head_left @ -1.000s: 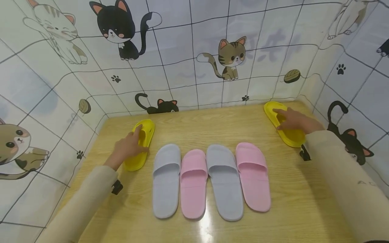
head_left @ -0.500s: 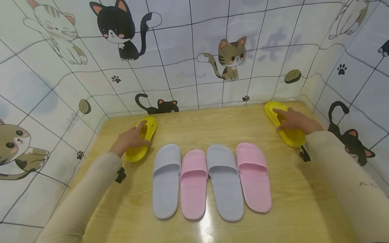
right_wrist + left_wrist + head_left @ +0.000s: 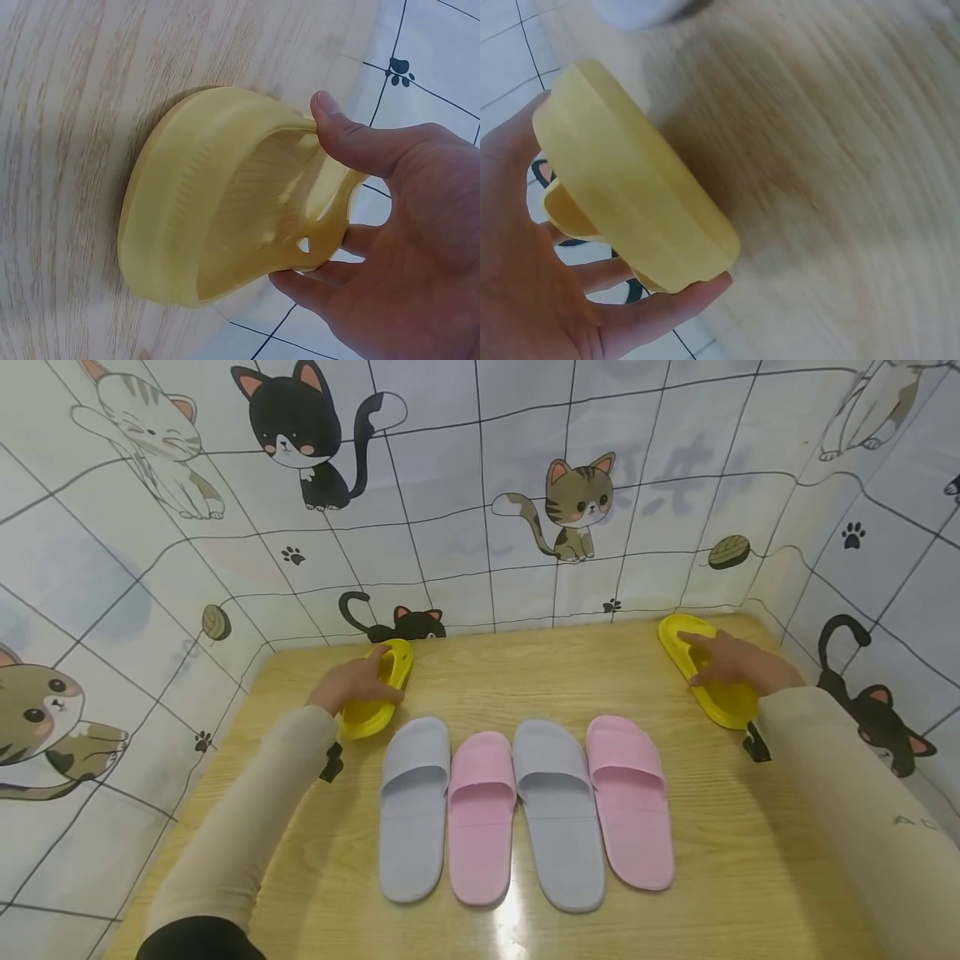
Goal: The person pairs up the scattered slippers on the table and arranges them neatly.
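- Head view: the left yellow clog (image 3: 367, 720) has been moved away from the wearer and rightward over the last 1.0 s; its toe now appears close to the back wall (image 3: 450, 560), its heel just left of the leftmost grey slipper (image 3: 413, 835).
- The clog is pinched by the left hand (image 3: 352, 682), thumb at 1 side and fingers at the other; whether its sole touches the table (image 3: 720, 860) cannot be told.
- Almost no change is seen on the right: the right yellow clog (image 3: 726, 702) lies near the back right corner, its rim pinched between thumb and fingers of the right hand (image 3: 738, 662).
- Between the 2 clogs, nearer the wearer, the row of 4 grey and pink slippers has been left untouched.
- By judgement, the left clog is being positioned while the right is held; neither placement seems finished, as neither has been released.
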A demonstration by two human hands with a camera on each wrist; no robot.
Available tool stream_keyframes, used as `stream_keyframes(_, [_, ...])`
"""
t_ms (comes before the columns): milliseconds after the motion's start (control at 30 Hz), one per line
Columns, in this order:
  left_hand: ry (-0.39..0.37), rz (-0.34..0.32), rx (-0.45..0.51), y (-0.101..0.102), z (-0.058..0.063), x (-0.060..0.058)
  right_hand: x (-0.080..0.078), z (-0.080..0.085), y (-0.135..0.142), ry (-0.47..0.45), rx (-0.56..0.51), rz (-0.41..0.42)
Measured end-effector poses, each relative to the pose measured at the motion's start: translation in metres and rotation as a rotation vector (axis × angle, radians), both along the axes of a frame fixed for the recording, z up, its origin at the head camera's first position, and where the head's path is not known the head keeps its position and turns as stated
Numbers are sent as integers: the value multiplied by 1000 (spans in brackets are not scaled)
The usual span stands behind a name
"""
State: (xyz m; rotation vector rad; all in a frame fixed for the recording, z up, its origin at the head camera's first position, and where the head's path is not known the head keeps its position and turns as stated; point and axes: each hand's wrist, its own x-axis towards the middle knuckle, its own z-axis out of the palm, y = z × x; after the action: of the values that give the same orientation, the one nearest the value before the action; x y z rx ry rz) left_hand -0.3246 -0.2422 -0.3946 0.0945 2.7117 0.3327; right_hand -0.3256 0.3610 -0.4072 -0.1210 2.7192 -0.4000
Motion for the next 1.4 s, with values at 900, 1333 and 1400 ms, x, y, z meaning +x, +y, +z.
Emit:
stream_keyframes(900, [-148, 20, 170, 88, 12, -19, 1, 4, 0, -10, -26, -5])
stream_keyframes(1333, [-104, 20, 171, 116, 12, -12, 0, 2, 5, -32, -47, 70])
stream_keyframes(1400, [-94, 17, 168, 120, 12, -12, -1, 3, 7, -33, -42, 81])
